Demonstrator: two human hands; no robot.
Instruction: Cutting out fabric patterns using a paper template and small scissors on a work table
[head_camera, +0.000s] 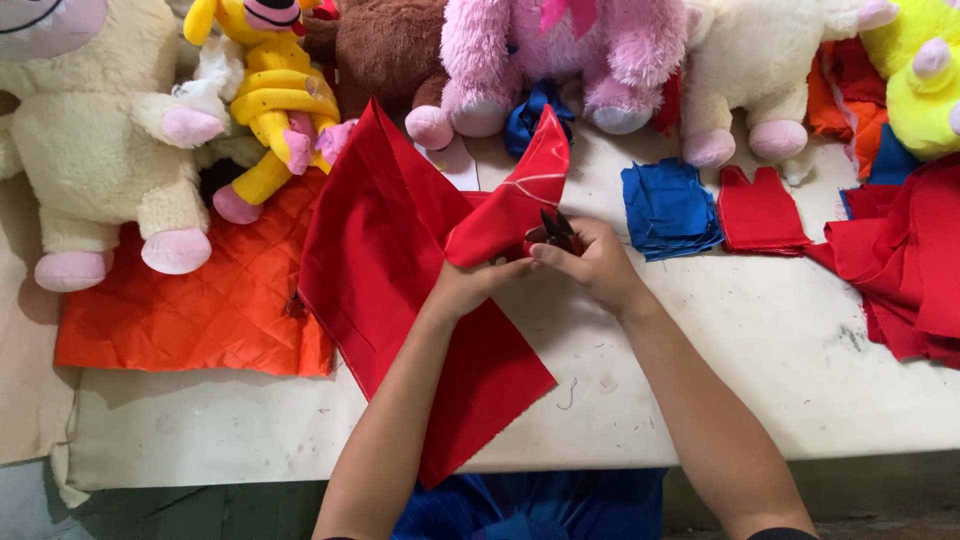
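hands (530, 270) on red cloth (400, 270), scissors (558, 230)

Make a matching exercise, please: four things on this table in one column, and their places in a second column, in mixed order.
Things:
1. red fabric
2. stack of blue pieces
3. orange quilted cloth
4. scissors

Places:
A. under the cream plush toy's feet, at the left
B. in the right hand
C. pinched by the left hand, partly lifted off the table
D. beside the small red cut pieces, right of the hands

Pairs: 1-C, 2-D, 3-A, 4-B
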